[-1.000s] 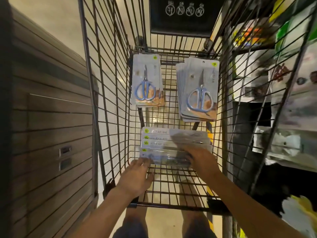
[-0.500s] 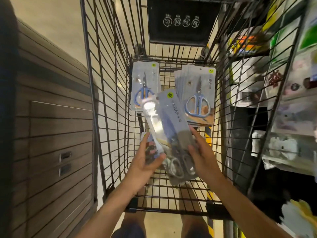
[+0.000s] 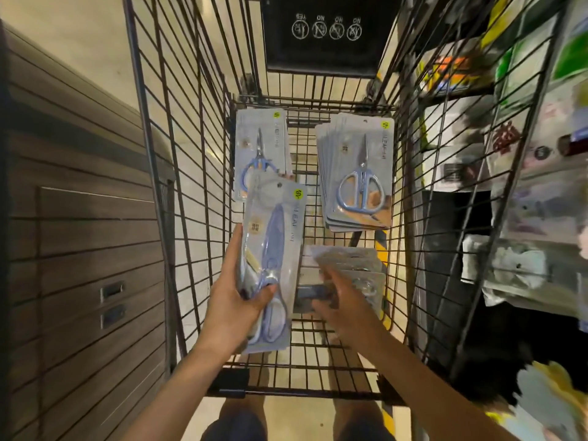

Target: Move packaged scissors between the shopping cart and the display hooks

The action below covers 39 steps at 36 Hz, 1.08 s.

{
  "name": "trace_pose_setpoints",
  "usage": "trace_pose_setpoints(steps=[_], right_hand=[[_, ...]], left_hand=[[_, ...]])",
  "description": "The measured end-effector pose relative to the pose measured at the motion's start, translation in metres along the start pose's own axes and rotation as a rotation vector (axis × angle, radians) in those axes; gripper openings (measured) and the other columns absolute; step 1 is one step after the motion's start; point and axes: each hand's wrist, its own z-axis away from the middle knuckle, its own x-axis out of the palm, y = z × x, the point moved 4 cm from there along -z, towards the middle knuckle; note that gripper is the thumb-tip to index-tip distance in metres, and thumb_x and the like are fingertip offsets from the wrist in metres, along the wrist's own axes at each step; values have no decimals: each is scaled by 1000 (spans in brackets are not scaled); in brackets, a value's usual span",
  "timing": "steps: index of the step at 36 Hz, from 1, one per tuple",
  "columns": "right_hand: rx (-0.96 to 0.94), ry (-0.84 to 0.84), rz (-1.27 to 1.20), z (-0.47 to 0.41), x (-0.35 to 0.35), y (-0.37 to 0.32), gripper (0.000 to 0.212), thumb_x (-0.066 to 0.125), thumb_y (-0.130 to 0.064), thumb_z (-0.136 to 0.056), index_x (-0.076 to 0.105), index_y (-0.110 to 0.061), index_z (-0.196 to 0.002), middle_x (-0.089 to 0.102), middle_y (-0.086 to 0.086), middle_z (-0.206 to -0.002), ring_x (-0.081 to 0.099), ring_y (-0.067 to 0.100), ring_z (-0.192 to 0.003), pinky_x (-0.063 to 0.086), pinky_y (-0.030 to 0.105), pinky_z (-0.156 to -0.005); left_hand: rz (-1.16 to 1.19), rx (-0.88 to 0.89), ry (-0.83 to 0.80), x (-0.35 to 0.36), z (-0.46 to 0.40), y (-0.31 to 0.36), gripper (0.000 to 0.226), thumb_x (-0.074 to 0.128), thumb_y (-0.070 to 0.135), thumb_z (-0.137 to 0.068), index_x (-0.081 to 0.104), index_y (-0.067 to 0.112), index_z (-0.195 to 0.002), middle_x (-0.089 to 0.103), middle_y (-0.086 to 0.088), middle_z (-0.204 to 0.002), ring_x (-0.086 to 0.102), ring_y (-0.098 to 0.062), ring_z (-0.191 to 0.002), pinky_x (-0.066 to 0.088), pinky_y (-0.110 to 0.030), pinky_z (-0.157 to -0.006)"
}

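Half a second ago both your hands shared the raised pack; now your left hand alone grips that scissors pack, thumb curled across its lower end, holding it upright above the cart floor at about 9 o'clock from the cart's middle. Your right hand has dropped back to the flat pile at 4 o'clock; its fingers are blurred, so I cannot tell whether they have closed on anything. You look to be gathering packs before turning to the hooks, which I cannot make out here. Count: one pack in hand, three groups left in the cart: a thin stack at 11 o'clock, a thicker fanned stack at 1 o'clock, and the flat pile.
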Motion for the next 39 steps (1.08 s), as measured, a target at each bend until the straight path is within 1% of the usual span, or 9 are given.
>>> trace_pose_setpoints(steps=[7,11,14,20,26,31,34,36,39], right_hand=[[-159,102,406,-30,-9,39,84,82,-21,-75,39,-36,-146,46,-7,-148,41,20,-140,44,50,-111],[-212,162,632,-27,-6,37,81,87,-16,-67,51,-21,-139,57,7,-138,50,32,-131,39,58,-112],[-170,197,794,-26,-7,37,71,85,-22,-71,54,-23,-135,63,2,-129,53,30,-127,34,55,-116],[-165,11,877,-25,-2,40,65,73,-26,-86,44,-35,-143,62,-3,-136,59,22,-123,52,45,-100],[-153,-28,842,-18,-12,15,50,55,-18,-98,47,-31,-145,63,4,-129,61,27,-114,52,39,-93],[-197,52,582,19,-35,-28,47,58,-40,-96,46,-40,-142,68,-5,-123,65,17,-111,56,40,-92],[-225,157,401,57,-54,-64,61,59,-37,-97,32,-52,-149,64,-9,-132,63,11,-113,56,37,-91],[-280,214,367,85,-63,-90,71,62,-24,-97,25,-55,-150,63,-10,-133,64,10,-112,57,36,-89],[-303,296,270,128,-72,-125,76,63,-26,-98,18,-58,-150,56,-5,-144,61,18,-120,55,38,-92]], left_hand=[[-50,-7,32,-9,0,-6,107,76,-4,-83,19,51,-155,39,31,-151,46,1,-138,55,-38,-101],[-114,11,52,-10,-1,-9,107,77,-1,-84,17,48,-157,34,30,-156,39,3,-142,48,-30,-107],[-114,-4,58,-11,-1,-11,107,77,-2,-84,17,50,-156,33,32,-156,40,4,-141,51,-31,-105],[-136,11,64,-12,1,-11,108,78,-1,-83,17,46,-158,34,36,-152,38,9,-140,46,-16,-104],[-100,37,92,-14,12,3,106,76,-6,-82,18,38,-159,36,45,-139,40,27,-124,40,3,-89],[-100,75,104,-27,36,43,104,76,-5,-83,19,40,-158,39,50,-134,43,28,-120,41,2,-91],[-142,145,91,-40,53,80,103,78,2,-84,19,44,-157,37,42,-146,41,22,-129,40,-7,-104],[-165,200,86,-50,67,107,103,79,5,-84,19,45,-158,34,34,-155,37,10,-140,37,-22,-115],[-180,296,73,-64,91,152,103,80,10,-84,18,46,-157,27,25,-162,29,0,-148,32,-41,-122]])
